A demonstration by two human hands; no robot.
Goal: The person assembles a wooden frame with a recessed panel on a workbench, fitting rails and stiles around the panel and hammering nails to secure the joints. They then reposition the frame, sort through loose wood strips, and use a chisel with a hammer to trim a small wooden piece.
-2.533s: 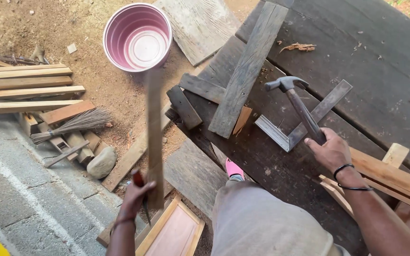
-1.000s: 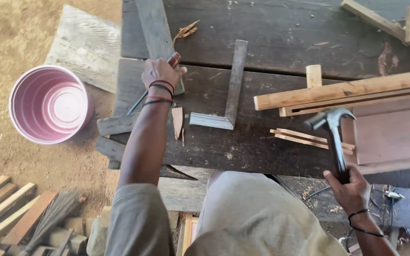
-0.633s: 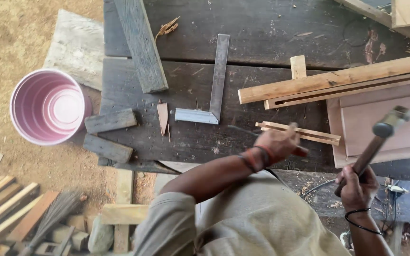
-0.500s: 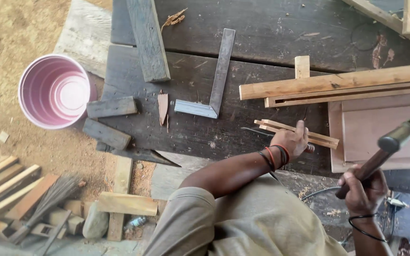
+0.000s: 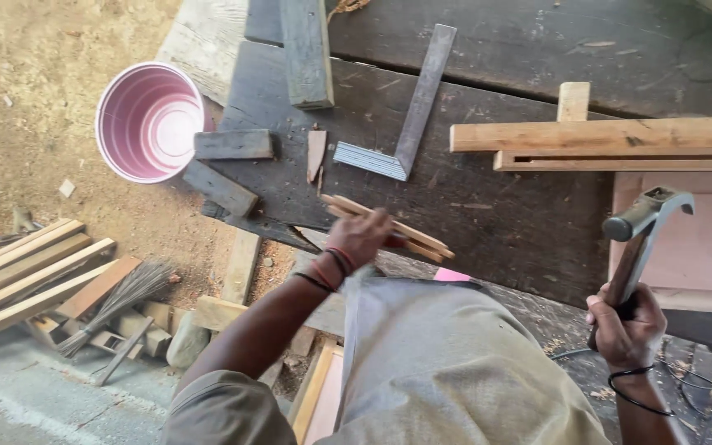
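**Hammer raised, thin slats in hand**

On the dark plank bench (image 5: 488, 206), near its front edge, the left hand (image 5: 362, 239) closes around a small bundle of thin wooden slats (image 5: 405, 233); its grip is wrapped around them near their left end, and the slats run out to the right, slightly downward, just above the bench top. Whether they rest on the wood or are lifted clear cannot be told. Bands circle the left wrist.

The right hand (image 5: 626, 321) is over at the right side, its grip clenched tight on the handle of a claw hammer (image 5: 640, 239). The hammer stands tilted upward, its steel head high above the fist and in front of a pale reddish panel (image 5: 694, 239) that lies at the right end of the bench. A dark band sits on the right wrist.

Beyond the slats, a metal try square (image 5: 405, 132) lies flat, its long blade pointing away and to the right. To its right, two long light timber strips (image 5: 611, 142) lie side by side across the bench, touching the top edge of the panel. A grey board (image 5: 306, 49) lies at the far left of the bench, with two short grey blocks (image 5: 228, 161) near the left edge.

On the sandy ground to the left stands a pink bucket (image 5: 148, 122), just beside the bench. Nearer the person, a stack of pale battens (image 5: 26, 280) and a twig broom (image 5: 117, 301) lie on the ground.
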